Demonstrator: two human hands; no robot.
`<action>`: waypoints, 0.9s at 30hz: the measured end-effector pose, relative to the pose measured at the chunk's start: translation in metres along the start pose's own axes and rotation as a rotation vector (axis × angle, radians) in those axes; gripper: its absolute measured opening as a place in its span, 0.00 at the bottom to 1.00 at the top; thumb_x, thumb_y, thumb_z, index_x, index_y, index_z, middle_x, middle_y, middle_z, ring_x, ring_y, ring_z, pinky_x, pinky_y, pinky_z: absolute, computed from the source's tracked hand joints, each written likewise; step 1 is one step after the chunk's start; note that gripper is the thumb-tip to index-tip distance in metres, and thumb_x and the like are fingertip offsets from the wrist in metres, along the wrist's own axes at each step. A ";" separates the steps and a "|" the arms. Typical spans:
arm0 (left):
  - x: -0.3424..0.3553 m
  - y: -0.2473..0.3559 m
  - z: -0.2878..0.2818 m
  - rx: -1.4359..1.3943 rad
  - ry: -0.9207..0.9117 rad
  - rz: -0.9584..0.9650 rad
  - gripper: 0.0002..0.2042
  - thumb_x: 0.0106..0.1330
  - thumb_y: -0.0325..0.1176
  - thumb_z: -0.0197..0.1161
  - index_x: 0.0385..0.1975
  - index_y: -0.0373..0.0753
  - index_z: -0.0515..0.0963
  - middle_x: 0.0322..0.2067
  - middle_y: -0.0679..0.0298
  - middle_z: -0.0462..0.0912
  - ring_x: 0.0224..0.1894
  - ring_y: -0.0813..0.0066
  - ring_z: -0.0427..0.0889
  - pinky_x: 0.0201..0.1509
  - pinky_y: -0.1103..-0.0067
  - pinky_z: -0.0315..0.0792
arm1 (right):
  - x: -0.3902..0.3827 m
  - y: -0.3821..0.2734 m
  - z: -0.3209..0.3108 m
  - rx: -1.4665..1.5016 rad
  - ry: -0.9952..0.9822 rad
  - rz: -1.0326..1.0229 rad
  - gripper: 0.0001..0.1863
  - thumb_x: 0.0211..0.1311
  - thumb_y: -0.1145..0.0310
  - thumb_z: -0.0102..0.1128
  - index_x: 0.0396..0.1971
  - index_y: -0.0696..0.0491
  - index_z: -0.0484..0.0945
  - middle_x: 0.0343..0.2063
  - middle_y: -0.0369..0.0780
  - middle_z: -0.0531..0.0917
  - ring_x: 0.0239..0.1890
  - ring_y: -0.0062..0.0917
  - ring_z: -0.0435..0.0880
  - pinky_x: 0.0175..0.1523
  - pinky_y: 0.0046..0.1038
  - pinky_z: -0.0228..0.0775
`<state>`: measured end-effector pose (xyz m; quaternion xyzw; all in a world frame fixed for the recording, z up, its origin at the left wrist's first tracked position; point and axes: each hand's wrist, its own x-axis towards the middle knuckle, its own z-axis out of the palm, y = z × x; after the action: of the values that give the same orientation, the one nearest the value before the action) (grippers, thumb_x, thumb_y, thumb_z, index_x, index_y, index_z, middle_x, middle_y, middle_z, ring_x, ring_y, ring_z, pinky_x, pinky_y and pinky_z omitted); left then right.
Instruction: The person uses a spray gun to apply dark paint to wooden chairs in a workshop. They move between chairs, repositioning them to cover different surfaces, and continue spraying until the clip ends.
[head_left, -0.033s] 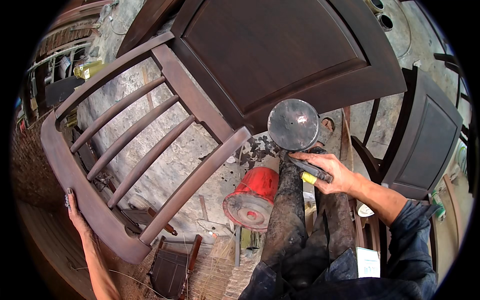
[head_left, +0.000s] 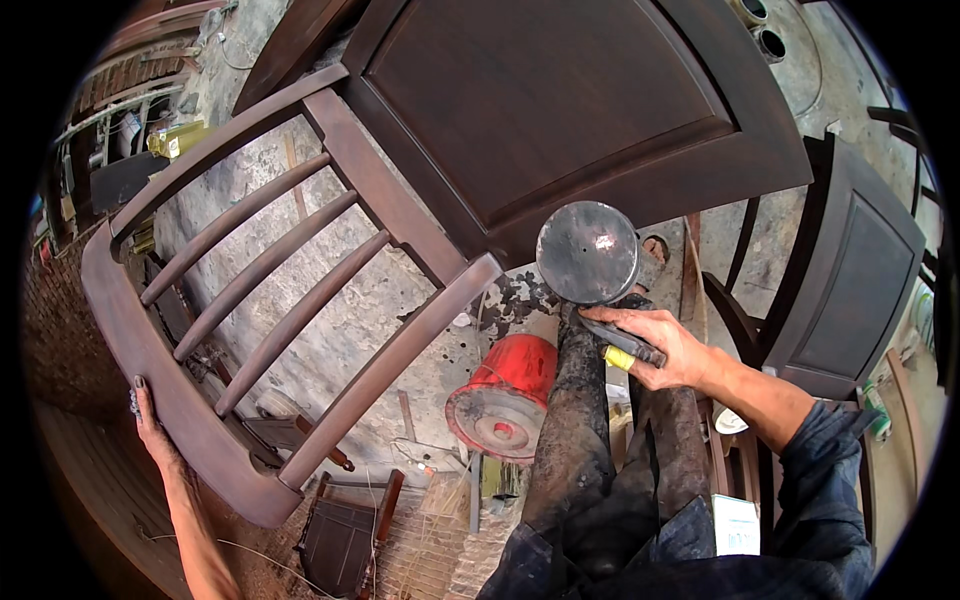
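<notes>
Slanting between the hands, wooden chair back, left touching its rail, grip unclear, right clasping dark block

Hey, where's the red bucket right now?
In the head view, the red bucket is just below and right of centre, between the slatted wooden frame on its left and the person's legs on its right.

The grey floor, which has dark patches, spreads between the left hand and the right hand; to the right of the right hand there is dark panelled furniture; rightward and below the left hand, a dark wooden piece.
</notes>
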<state>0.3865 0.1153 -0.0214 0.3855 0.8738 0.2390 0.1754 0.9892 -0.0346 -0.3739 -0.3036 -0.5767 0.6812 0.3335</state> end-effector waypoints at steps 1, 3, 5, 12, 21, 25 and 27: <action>0.000 0.000 0.000 -0.003 0.000 -0.002 0.28 0.69 0.54 0.62 0.58 0.36 0.76 0.48 0.64 0.81 0.46 0.75 0.81 0.52 0.77 0.75 | -0.003 0.000 0.000 0.009 -0.003 -0.006 0.46 0.40 0.86 0.58 0.67 0.51 0.61 0.64 0.51 0.73 0.64 0.50 0.74 0.70 0.43 0.67; -0.001 0.001 0.001 0.001 0.005 0.002 0.29 0.68 0.54 0.62 0.58 0.36 0.76 0.48 0.64 0.81 0.46 0.75 0.81 0.52 0.77 0.75 | -0.007 0.001 0.000 0.021 -0.003 -0.018 0.47 0.40 0.86 0.58 0.68 0.51 0.61 0.64 0.51 0.73 0.63 0.50 0.74 0.70 0.43 0.67; 0.000 0.001 0.001 0.010 0.010 0.007 0.29 0.68 0.54 0.63 0.58 0.36 0.76 0.48 0.64 0.81 0.46 0.75 0.81 0.52 0.77 0.75 | -0.008 0.002 0.001 0.026 0.003 -0.029 0.47 0.40 0.85 0.58 0.68 0.52 0.60 0.64 0.51 0.73 0.63 0.51 0.74 0.70 0.43 0.67; -0.002 0.004 0.002 0.034 0.025 0.018 0.29 0.68 0.55 0.63 0.59 0.37 0.76 0.49 0.64 0.81 0.46 0.74 0.81 0.52 0.77 0.76 | 0.008 -0.005 -0.001 -0.014 0.037 0.019 0.42 0.39 0.85 0.58 0.64 0.60 0.66 0.64 0.50 0.73 0.63 0.47 0.74 0.70 0.39 0.68; -0.007 0.010 0.007 0.009 0.037 -0.008 0.29 0.67 0.55 0.64 0.57 0.36 0.76 0.47 0.62 0.82 0.44 0.73 0.82 0.51 0.76 0.77 | -0.004 0.000 0.005 0.024 0.040 0.000 0.43 0.39 0.85 0.58 0.65 0.56 0.65 0.63 0.50 0.74 0.63 0.49 0.75 0.70 0.41 0.68; -0.007 0.011 0.007 0.014 0.044 0.000 0.29 0.67 0.55 0.64 0.57 0.36 0.76 0.47 0.63 0.82 0.44 0.73 0.82 0.51 0.76 0.76 | -0.010 -0.005 0.002 0.026 0.010 0.040 0.44 0.40 0.85 0.58 0.66 0.54 0.64 0.63 0.51 0.74 0.63 0.50 0.75 0.69 0.42 0.69; -0.008 0.012 0.008 0.009 0.041 -0.002 0.29 0.67 0.55 0.63 0.57 0.36 0.76 0.47 0.63 0.82 0.45 0.74 0.82 0.51 0.77 0.76 | -0.012 -0.002 0.004 0.046 0.036 -0.019 0.43 0.41 0.86 0.58 0.66 0.54 0.64 0.63 0.51 0.74 0.63 0.49 0.75 0.68 0.42 0.70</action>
<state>0.4030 0.1183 -0.0206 0.3804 0.8786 0.2430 0.1560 0.9931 -0.0469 -0.3712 -0.3026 -0.5575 0.6855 0.3575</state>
